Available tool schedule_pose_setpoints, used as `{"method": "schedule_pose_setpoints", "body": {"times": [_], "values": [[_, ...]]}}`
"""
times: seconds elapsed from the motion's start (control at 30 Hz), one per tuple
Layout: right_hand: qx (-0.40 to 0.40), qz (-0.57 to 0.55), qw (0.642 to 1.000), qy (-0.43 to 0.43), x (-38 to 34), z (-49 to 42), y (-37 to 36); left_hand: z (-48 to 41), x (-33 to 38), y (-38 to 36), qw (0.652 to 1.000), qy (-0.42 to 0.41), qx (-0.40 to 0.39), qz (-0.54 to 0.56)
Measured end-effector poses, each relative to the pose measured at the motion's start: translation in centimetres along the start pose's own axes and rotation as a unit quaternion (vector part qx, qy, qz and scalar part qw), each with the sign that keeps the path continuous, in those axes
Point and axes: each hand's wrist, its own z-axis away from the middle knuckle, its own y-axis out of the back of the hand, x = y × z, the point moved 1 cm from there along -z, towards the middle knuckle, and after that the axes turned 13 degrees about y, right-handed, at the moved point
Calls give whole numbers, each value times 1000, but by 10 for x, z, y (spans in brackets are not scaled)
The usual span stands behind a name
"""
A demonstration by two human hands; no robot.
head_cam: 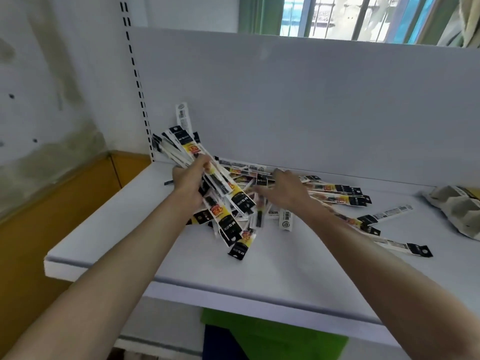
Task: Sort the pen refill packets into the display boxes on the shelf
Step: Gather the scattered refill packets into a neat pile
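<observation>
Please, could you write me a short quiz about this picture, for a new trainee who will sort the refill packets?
1. True or false: the left hand grips a bundle of refill packets.
2. Which hand reaches over the loose pile on the shelf? A. left hand B. right hand C. neither
3. Fill in: the grey cardboard box lies at the shelf's ____ end.
Key: 1 true; 2 B; 3 right.

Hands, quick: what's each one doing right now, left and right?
Left hand: grips a fanned bundle of refill packets.
Right hand: open, fingers spread over the loose packets on the shelf; blurred, nothing visibly held.
</observation>
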Motion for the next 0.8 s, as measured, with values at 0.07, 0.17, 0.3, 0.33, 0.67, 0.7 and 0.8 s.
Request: {"method": "schedule_pose_setpoints", "body": {"times": [0.07,0.17,0.3,0.33,0.67,0.7,0.8], "values": [[-27,20,997,65,-17,0,-14,-2,5,16,999,-12,24,21],[-109,-27,991,75,-36,2,-32,-4,5,37,999,-11,48,12],[-110,-37,979,169,-28,4,-25,-3,4,59,998,10,56,-9],[-105,-24,976,188,-22,4,-22,-3,3,63,998,13,54,-13],[23,-306,952,-5,-60,-16,-42,-4,-14,84,995,7,88,-54],[27,-293,955,-34,-64,-19,-44,-4,-16,85,994,8,95,-61],[-42,-126,990,-34,-80,-19,-54,-4,-20,84,993,16,94,-73]]}}
